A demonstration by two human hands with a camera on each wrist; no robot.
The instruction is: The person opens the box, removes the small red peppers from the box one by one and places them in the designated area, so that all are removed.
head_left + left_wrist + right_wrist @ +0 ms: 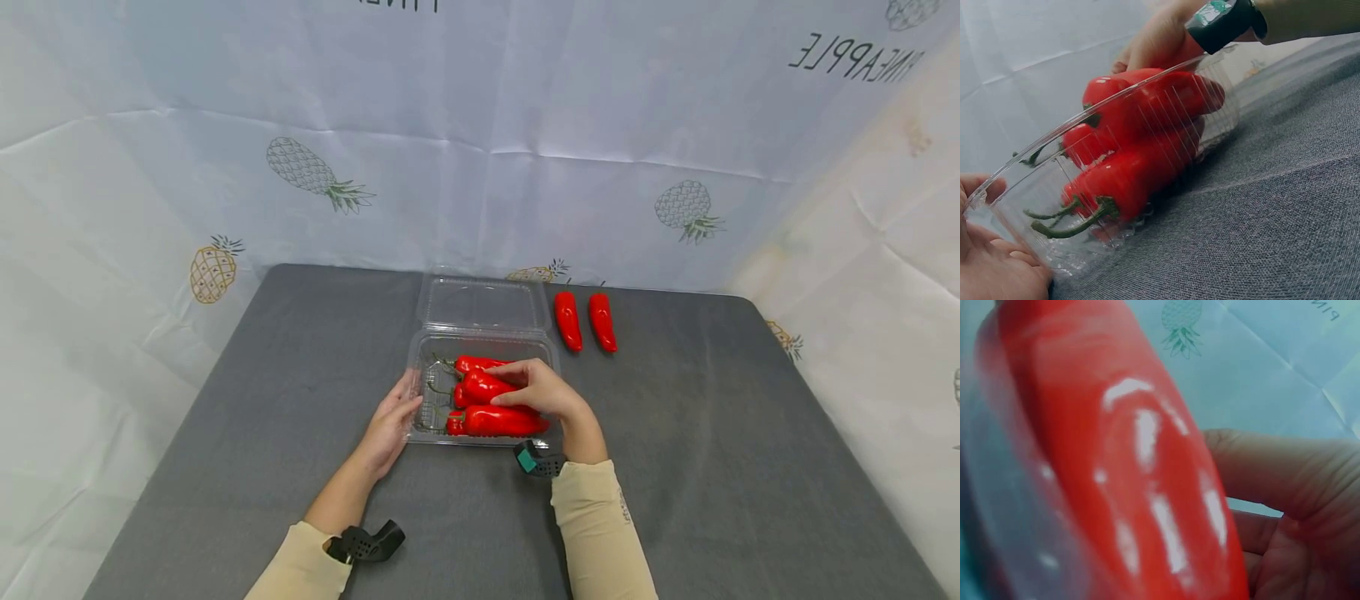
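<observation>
A clear plastic clamshell container [551, 354] lies open on the table, its hinged lid [483, 302] folded back. My left hand [386, 429] holds its left side, thumb at the rim and fingers against the outer wall. Several red peppers lie inside with green stems pointing left, among them a long front pepper [501, 422]. My right hand [540, 390] reaches in from the right and grips a red pepper [483, 386] on top of the others, thumb on the near side, fingers on the far side. In the right wrist view, a large blurred red pepper [1129, 469] covers part of that hand.
Two more red peppers, a left one [567, 322] and a right one [602, 322], lie side by side behind the container to the right. A grey cloth [697, 433] covers the table. Behind it hangs a pale curtain [480, 100] printed with pineapples.
</observation>
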